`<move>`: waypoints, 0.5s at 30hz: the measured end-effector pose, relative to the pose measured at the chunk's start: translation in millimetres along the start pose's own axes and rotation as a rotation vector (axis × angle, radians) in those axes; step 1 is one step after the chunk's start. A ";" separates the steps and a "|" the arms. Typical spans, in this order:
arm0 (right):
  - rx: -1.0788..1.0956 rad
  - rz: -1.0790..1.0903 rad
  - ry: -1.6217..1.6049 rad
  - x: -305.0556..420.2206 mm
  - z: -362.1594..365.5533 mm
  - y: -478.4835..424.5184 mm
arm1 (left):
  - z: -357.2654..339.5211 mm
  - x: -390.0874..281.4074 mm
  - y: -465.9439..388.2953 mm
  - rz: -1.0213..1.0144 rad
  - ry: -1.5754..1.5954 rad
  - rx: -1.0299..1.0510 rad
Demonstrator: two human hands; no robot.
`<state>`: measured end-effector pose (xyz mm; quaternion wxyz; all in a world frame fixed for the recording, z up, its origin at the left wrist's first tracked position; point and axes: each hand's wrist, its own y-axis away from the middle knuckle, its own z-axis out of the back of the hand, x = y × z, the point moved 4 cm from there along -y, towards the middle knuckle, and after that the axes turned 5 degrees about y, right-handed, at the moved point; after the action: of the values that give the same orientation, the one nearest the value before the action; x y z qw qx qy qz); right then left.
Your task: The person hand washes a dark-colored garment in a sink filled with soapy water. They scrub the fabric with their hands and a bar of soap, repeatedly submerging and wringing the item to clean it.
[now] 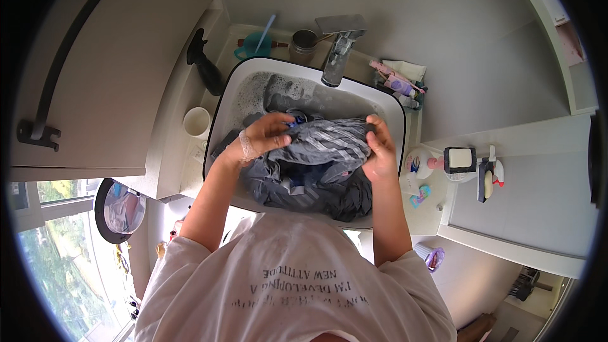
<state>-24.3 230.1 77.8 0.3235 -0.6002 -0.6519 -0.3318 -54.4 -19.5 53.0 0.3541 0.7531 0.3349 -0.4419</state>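
Note:
A wet grey garment (327, 140) with pale stripes is stretched between my two hands above the sink. My left hand (263, 140) pinches its left side between thumb and fingers, and soap foam rings that wrist. At the other end my right hand (380, 149) grips a bunched edge. Underneath, a heap of dark wet clothes (313, 199) fills the near part of the white, black-rimmed sink (387, 109). Cloudy, sudsy water (332, 99) covers more grey cloth (285, 97) at the back. A bit of blue cloth (298, 119) shows behind my left fingertips.
The metal faucet (337, 57) overhangs the sink's back rim. Along the left stand a black spray bottle (207, 69) and a white cup (196, 122). Behind are a teal cup (256, 45) and a metal cup (303, 46). Tubes (399, 83) and a pump bottle (420, 161) sit right.

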 end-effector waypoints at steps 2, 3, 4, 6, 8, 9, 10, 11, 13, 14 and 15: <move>0.102 -0.017 -0.036 11.3 1.0 4.4 | -5.4 11.8 1.3 0.127 -0.143 0.267; 0.146 -0.029 -0.058 15.5 0.4 4.6 | -6.3 11.8 -0.3 0.181 -0.313 0.301; 0.190 -0.042 -0.079 20.3 -1.9 5.2 | -6.1 10.4 -2.2 0.235 -0.484 0.333; 0.309 -0.070 -0.068 25.8 0.0 4.7 | -8.4 -2.1 -3.2 0.241 -0.745 0.364; 0.225 -0.093 0.152 23.0 10.2 4.3 | -5.3 -1.7 -4.4 0.228 -0.625 0.354; 0.184 -0.105 0.259 22.8 13.1 4.3 | -5.3 -3.1 -3.9 0.222 -0.566 0.346; 0.206 -0.210 0.445 15.9 20.4 6.9 | -12.6 -9.9 0.7 0.147 -0.312 0.316; 0.213 -0.308 0.684 3.1 29.0 8.5 | -14.5 -8.4 1.0 0.104 -0.206 0.306; 0.398 -0.496 0.929 -52.3 61.5 10.3 | -20.4 -4.3 -5.0 0.013 0.007 0.299; 0.446 -0.429 0.810 -59.2 37.3 9.9 | -26.8 -7.0 -5.2 -0.007 0.004 0.252; 0.486 -0.362 0.695 -61.1 4.4 12.2 | -24.9 -4.4 -7.4 0.009 -0.111 0.234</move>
<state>-7.9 199.8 25.8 0.5910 -0.2368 -0.6580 -0.4022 -51.5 4.1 64.1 0.2837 0.7652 0.2573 -0.5174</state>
